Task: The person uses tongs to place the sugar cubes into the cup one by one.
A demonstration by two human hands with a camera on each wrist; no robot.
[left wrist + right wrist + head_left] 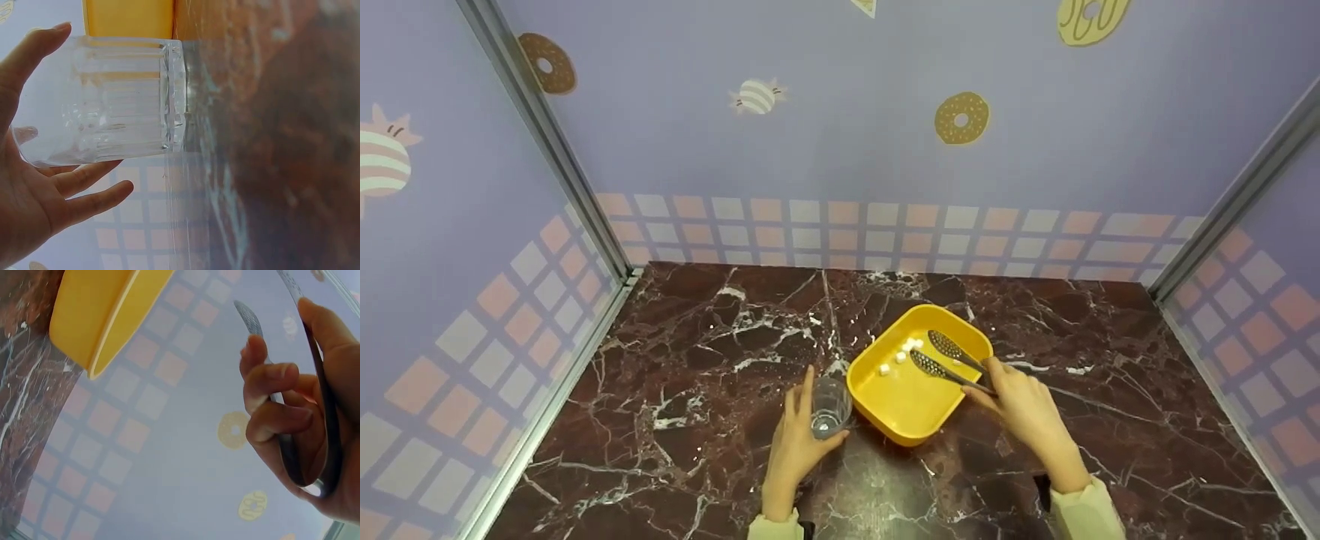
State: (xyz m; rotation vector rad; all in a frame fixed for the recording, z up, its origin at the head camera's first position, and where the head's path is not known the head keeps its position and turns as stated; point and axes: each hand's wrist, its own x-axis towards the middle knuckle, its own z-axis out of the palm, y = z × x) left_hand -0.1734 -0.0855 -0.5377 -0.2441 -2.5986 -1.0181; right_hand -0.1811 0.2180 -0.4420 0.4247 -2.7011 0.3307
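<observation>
A clear drinking glass (118,101) stands upright on the dark table, beside the yellow tub's left side. My left hand (799,442) holds it, thumb on one side and fingers on the other; two fingers stick out past the glass in the left wrist view. In my right hand (298,394) I grip black metal tongs (952,376), thumb on one arm and fingers round the other. Their perforated ends are spread apart over the yellow tub (906,401). Several small white cubes (884,370) lie in the tub, most beside the left tong end.
The table (697,420) is dark red marbled stone with white veins. A patterned back wall (840,150) and side walls with metal corner strips (547,150) enclose it. The tub's raised rim (115,326) stands close to the right hand.
</observation>
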